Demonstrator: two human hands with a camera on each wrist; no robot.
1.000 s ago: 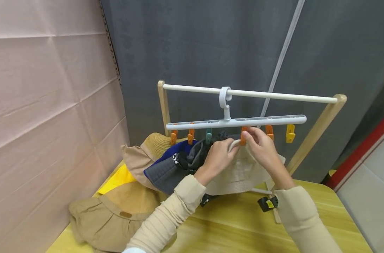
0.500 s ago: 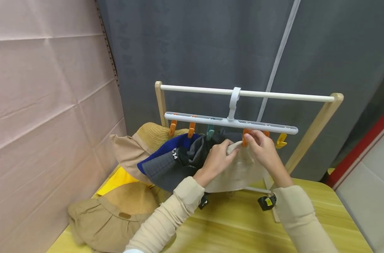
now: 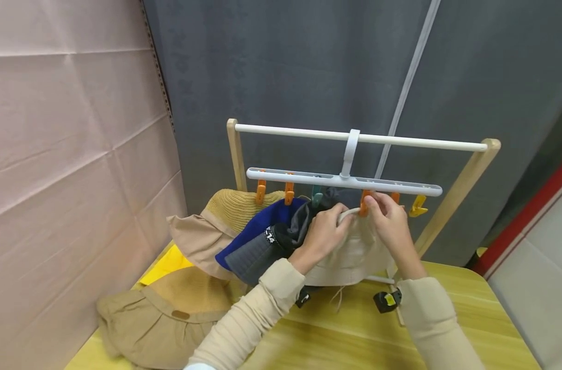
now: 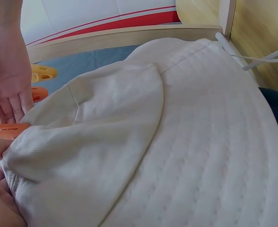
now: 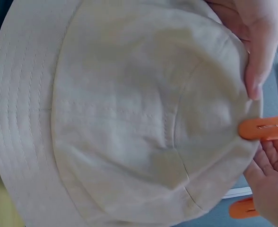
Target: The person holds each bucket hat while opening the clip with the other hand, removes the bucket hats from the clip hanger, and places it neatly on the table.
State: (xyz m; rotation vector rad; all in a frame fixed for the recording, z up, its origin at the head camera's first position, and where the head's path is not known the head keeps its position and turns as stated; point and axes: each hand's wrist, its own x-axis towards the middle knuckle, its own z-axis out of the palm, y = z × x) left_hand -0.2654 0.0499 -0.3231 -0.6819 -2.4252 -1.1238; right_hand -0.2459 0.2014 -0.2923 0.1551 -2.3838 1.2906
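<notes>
The pale cloth hat (image 3: 350, 264), below the hanger (image 3: 304, 178), looks light, soft and prone to sag; its crown edge seems the best hold, where the left hand (image 3: 322, 234) pinches it; the right hand (image 3: 393, 221) meets the orange clip (image 3: 364, 204), its squeeze unclear.

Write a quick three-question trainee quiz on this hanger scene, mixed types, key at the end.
1. Open: in the head view, what colour is the clip at the far right end of the hanger?

2. True or false: the hanger's hook hangs over the white rail.

3. Multiple choice: what does the left hand hold?
A) The straw hat
B) The cream bucket hat
C) The blue hat

Key: 1. Yellow. 2. True. 3. B.
</notes>
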